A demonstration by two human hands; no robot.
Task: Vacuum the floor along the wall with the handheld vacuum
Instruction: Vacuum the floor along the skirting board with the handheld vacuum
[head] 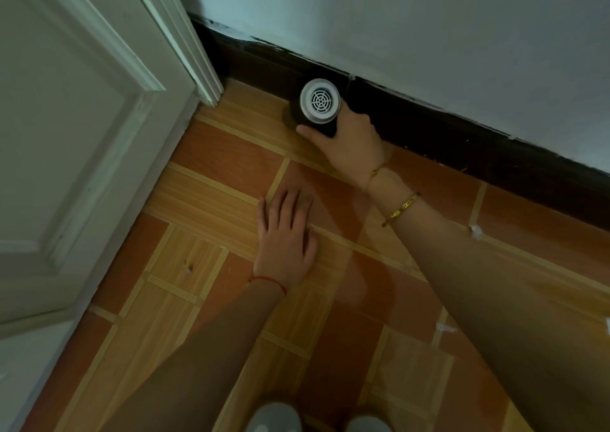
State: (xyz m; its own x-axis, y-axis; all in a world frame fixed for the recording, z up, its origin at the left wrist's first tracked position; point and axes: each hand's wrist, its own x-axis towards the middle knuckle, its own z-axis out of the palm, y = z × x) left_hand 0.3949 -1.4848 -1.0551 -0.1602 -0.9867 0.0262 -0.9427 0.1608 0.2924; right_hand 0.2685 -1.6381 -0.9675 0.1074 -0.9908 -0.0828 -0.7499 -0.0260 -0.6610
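The handheld vacuum (319,101) is a short dark cylinder with a round white vented end cap that faces me. It stands nose-down on the tiled floor (214,174), right against the dark baseboard (462,134) under the pale wall (429,29). My right hand (350,141) wraps around the vacuum's dark body from the right and below; the nozzle is hidden. My left hand (285,237) lies flat on the floor, palm down, fingers spread, holding nothing, a short way in front of the vacuum.
A white panelled door (82,134) and its frame (194,52) stand at the left, meeting the baseboard in the corner just left of the vacuum. Small white scraps (475,230) lie on the tiles at the right. Shoe tips (274,415) show at the bottom edge.
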